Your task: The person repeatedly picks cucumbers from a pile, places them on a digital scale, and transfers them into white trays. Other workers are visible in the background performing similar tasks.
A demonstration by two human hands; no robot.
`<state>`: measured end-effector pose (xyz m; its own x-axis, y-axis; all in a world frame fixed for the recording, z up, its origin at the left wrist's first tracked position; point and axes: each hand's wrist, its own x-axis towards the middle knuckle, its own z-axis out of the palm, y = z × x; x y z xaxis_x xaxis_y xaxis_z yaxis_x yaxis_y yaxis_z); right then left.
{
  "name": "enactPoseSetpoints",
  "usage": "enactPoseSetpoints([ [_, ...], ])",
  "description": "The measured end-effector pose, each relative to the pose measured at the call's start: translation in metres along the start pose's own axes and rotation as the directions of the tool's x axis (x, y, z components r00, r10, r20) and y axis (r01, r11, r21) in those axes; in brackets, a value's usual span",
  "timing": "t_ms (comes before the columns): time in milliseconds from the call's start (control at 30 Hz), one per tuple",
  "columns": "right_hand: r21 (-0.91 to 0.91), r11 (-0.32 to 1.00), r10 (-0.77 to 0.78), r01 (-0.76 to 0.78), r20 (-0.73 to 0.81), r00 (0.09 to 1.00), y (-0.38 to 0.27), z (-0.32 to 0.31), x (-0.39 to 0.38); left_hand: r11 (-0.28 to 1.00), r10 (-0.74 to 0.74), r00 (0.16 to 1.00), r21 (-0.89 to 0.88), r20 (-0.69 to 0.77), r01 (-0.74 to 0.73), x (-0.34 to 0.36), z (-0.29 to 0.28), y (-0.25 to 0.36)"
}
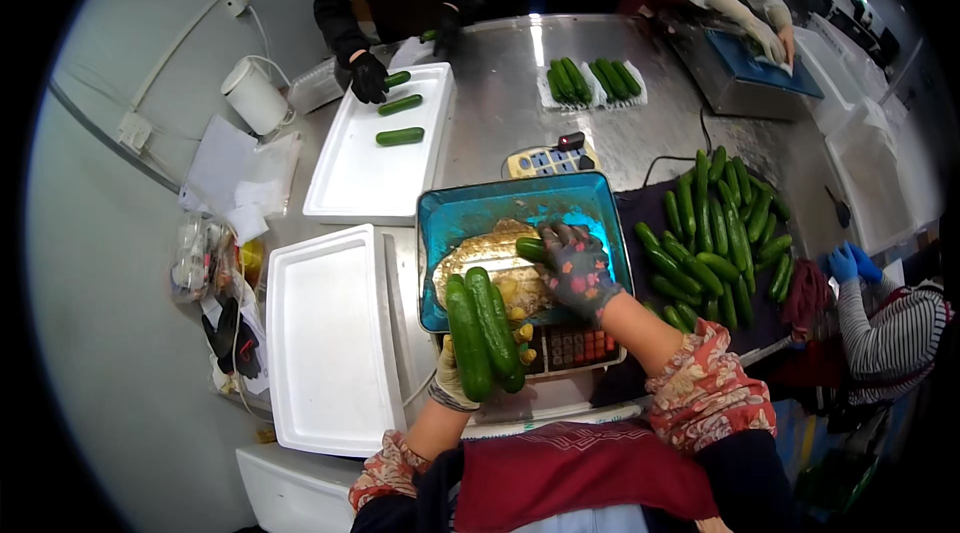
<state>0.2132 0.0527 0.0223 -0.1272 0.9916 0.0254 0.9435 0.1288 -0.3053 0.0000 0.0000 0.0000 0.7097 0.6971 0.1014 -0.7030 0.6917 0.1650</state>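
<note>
Our left fingers (524,334) wrap around cucumbers (467,338); our right fingers (566,241) close on another cucumber (532,250), its end protruding leftward.

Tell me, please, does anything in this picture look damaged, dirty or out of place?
Yes: the shallow, blue, rectangular tray in front of the person. A large, irregular brownish-gold patch covers much of its floor, breaking up the blue, so it looks stained or worn; I cannot tell which.
</note>
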Motion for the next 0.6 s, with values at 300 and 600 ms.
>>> enactPoseSetpoints([
  [300, 0.737, 0.626, -0.222, 0.255, -0.145, 0.964, -0.068, 0.008, -0.099, 0.902, 0.202, 0.891, 0.432, -0.406, -0.008, -0.018, 0.031, -0.027],
  [600, 0.445, 0.866, -0.247, 0.228, -0.016, 0.969, -0.083, -0.007, -0.117, 0.882, 0.095, 0.910, 0.457, -0.404, 0.111, -0.040, 0.039, -0.026],
])
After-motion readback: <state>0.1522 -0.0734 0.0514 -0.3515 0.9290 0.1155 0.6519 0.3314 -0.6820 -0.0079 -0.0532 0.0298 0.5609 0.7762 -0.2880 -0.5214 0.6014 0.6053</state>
